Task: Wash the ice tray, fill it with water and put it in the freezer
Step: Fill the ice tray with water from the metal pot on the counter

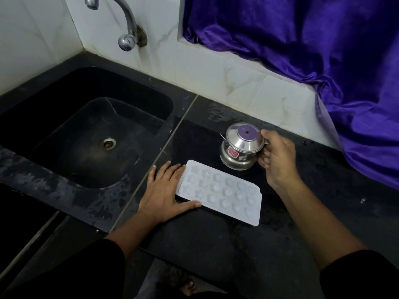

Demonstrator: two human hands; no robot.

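A white ice tray (220,194) with several shaped cells lies flat on the black counter (216,244), just right of the sink. My left hand (166,190) lies flat against the tray's left end, fingers straight, thumb along its near edge. A small steel pot (239,147) with a domed lid stands on the counter just behind the tray. My right hand (277,157) grips the pot at its right side, fingers curled round what looks like a handle. Whether the cells hold water I cannot tell.
A black sink (38,117) with a drain fills the left. A chrome tap (127,29) juts from the white tiled wall above it; no water runs. Purple cloth (323,50) hangs over the ledge and onto the counter's right end. The counter's front edge is near my body.
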